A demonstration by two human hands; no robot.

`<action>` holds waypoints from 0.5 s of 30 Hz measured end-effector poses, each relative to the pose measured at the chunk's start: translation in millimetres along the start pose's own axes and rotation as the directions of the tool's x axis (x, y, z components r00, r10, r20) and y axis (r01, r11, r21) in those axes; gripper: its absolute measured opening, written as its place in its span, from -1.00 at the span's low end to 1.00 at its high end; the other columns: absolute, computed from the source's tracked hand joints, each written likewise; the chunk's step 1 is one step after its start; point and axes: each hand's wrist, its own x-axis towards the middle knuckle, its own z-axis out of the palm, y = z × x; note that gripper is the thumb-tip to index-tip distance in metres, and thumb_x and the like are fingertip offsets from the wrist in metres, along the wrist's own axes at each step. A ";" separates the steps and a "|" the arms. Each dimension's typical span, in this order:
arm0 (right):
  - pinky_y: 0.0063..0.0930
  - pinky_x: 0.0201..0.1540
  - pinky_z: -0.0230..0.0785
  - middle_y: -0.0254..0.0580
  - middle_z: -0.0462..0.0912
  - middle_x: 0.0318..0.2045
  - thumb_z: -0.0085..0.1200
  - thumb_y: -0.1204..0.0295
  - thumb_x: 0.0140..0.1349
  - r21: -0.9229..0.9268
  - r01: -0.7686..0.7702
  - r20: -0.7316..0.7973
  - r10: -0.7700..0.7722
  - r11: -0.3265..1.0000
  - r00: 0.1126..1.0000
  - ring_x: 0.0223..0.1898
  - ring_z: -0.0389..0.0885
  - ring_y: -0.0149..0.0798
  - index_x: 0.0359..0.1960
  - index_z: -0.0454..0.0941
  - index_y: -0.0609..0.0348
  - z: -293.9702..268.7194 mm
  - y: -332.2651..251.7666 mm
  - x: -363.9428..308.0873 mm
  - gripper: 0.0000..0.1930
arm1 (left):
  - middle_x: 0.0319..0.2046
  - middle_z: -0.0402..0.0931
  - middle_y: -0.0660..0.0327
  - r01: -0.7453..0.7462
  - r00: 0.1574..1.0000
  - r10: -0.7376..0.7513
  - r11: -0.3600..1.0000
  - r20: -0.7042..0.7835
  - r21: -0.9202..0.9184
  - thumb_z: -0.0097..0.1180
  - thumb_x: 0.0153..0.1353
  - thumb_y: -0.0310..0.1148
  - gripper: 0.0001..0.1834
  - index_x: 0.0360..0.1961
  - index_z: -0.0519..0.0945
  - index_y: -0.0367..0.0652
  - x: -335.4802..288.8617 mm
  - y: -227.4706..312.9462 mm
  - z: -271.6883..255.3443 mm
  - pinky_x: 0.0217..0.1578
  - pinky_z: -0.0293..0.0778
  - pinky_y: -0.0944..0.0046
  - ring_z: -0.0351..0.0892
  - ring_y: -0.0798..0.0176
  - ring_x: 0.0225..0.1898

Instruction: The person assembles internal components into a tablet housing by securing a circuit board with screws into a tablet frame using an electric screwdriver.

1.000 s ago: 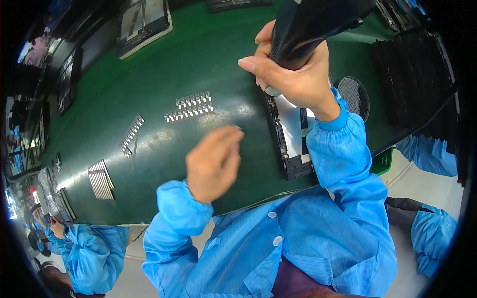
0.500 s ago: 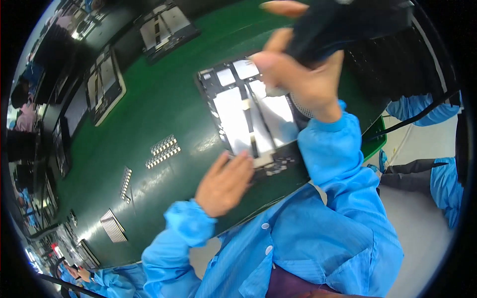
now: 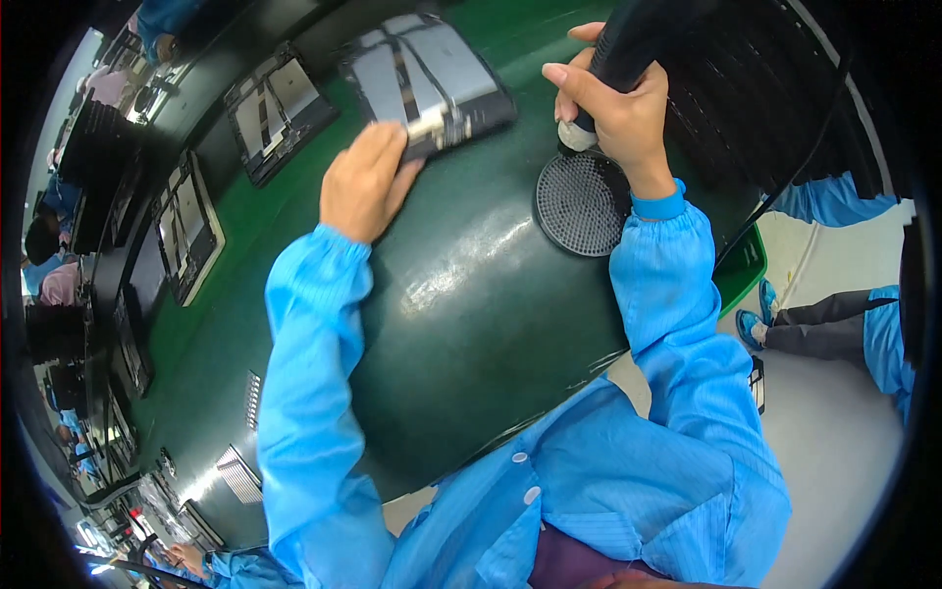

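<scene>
My left hand (image 3: 365,182) has its fingers over the near edge of an opened tablet (image 3: 424,74), with the thumb at its side. The tablet is blurred by motion; two grey battery panels and a dark centre strip show inside. In my right hand (image 3: 623,113) is a thick black hand tool (image 3: 623,49) with a ribbed body and a whitish collar (image 3: 577,135) near its lower end. Under that end lies a round black perforated disc (image 3: 579,204), partly hidden by my right wrist. Whether the tool touches the disc I cannot tell.
Two more opened tablets (image 3: 278,113) (image 3: 186,231) lie along the far left of the green table (image 3: 471,324). Small strips (image 3: 253,398) and a stack of slim bars (image 3: 238,476) sit at the left. A green bin (image 3: 744,270) stands right; a dark cable (image 3: 785,187) hangs there.
The tablet has moved away from me to the far left with my left hand. My right hand, with the tool, has come down over the perforated disc, which is now uncovered.
</scene>
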 end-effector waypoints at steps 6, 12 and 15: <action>-0.66 -0.61 0.31 -0.29 0.53 -0.66 0.26 0.60 -0.03 0.032 0.000 0.015 0.000 0.999 1.000 -0.67 0.49 -0.49 -0.19 0.42 0.31 -3.3 10.1 7.8 -0.65 | -0.30 0.49 0.06 0.355 0.935 -0.348 0.900 -0.072 0.254 0.15 0.04 -0.26 -0.74 -0.32 0.50 -0.22 51.7 -65.3 43.7 -0.26 0.46 0.06 0.50 -0.06 -0.24; -0.62 -0.61 0.31 -0.29 0.51 -0.69 0.21 0.63 -0.01 0.001 -0.100 0.001 0.100 0.995 0.995 -0.69 0.47 -0.47 -0.18 0.39 0.39 -10.7 9.0 9.0 -0.66 | 0.10 0.34 0.02 0.301 0.855 -0.452 0.833 0.255 0.465 0.23 -0.14 -0.36 -0.42 -0.01 0.43 -0.23 27.2 -92.4 -13.2 0.08 0.29 0.01 0.33 -0.01 0.11; -0.64 -0.62 0.32 -0.30 0.52 -0.68 0.23 0.60 0.00 -0.006 -0.067 0.011 0.068 0.998 0.998 -0.69 0.47 -0.49 -0.21 0.40 0.34 -12.6 13.9 8.5 -0.68 | 0.15 0.27 0.06 0.399 0.603 -0.717 0.650 0.349 0.647 0.26 -0.21 -0.45 -0.29 0.08 0.32 -0.20 -2.0 -120.3 -41.4 0.13 0.17 -0.20 0.22 0.03 0.20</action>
